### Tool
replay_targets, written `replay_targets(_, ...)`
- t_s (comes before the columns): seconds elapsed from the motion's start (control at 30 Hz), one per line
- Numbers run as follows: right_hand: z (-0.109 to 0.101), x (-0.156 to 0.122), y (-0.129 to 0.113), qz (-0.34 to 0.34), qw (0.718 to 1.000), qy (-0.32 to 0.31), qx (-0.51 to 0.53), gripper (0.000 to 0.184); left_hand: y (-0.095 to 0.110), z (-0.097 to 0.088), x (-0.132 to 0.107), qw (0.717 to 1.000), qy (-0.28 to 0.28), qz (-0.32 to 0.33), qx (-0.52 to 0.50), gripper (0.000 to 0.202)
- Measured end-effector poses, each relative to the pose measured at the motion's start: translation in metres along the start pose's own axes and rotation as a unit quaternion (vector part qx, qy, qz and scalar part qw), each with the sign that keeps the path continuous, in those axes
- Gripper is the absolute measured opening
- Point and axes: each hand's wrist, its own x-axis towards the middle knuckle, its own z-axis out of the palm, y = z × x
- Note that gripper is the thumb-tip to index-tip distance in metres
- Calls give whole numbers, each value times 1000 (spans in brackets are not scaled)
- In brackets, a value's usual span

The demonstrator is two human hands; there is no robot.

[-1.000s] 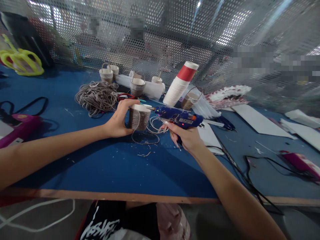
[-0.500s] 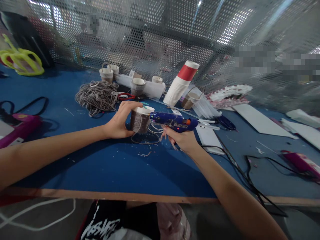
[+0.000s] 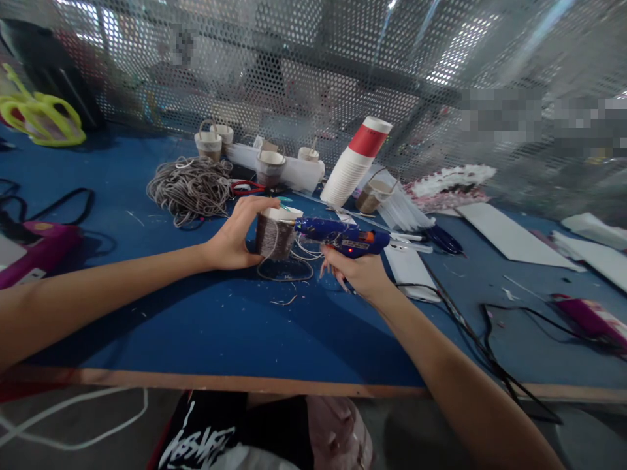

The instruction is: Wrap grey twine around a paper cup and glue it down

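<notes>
My left hand [image 3: 236, 236] grips a white paper cup [image 3: 275, 238] wrapped in grey-brown cord, with its fingers at the rim and its thumb low on the side. A loose length of cord [image 3: 289, 280] loops from the cup onto the table. In my right hand [image 3: 356, 267] is a blue glue gun [image 3: 337, 236] with a small red light lit. Its nozzle meets the cup's upper side just below the rim; whether glue is coming out is too small to tell.
A heap of grey cord [image 3: 191, 189] lies behind my left hand. Several small cord-wrapped cups with handles [image 3: 270, 168] and a leaning stack of paper cups [image 3: 350, 166] stand at the back. A black cable [image 3: 455, 316] runs off to the right. A yellow basket [image 3: 44, 121] sits far left.
My right hand and the glue gun have shifted very slightly to the right. The left hand and the cup look nearly the same.
</notes>
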Motion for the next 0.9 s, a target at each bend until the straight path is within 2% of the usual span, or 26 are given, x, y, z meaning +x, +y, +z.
replay_targets(0.17, 0, 0, 0, 3, 1000, 3, -11, 40, -1, 3, -1, 1000, 12, 5, -3, 81)
replay_targets(0.37, 0, -1, 2, 13, 1000, 12, -8, 39, -4, 1, -1, 1000, 0, -7, -30, 78)
replay_targets(0.67, -1, 0, 8, -18, 1000, 5, 0, 40, -12, 9, -5, 994, 20, -12, -106, 79)
replay_targets(0.9, -1, 0, 7, -31, 999, 15, 14, 42, -8, 10, -4, 989, 26, -31, -141, 79)
